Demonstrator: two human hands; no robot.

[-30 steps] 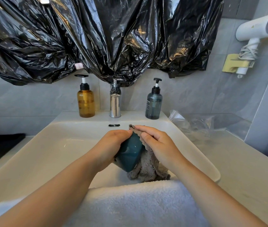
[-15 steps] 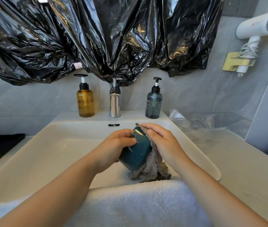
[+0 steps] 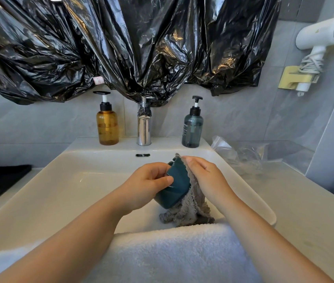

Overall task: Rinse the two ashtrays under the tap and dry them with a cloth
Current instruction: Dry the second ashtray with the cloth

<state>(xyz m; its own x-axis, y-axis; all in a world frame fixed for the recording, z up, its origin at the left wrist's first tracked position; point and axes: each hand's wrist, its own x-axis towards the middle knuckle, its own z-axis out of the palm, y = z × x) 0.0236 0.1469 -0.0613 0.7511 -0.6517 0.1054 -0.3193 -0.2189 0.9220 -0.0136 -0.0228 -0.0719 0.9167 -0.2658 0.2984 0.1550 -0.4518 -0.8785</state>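
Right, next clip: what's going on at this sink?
A person is drying a teal ashtray over the white sink. The left hand grips the tilted ashtray while the right hand holds a grey cloth against its rim. The cloth's loose end hangs toward a white towel on the sink's front edge. No water shows at the tap, and only one ashtray is in view.
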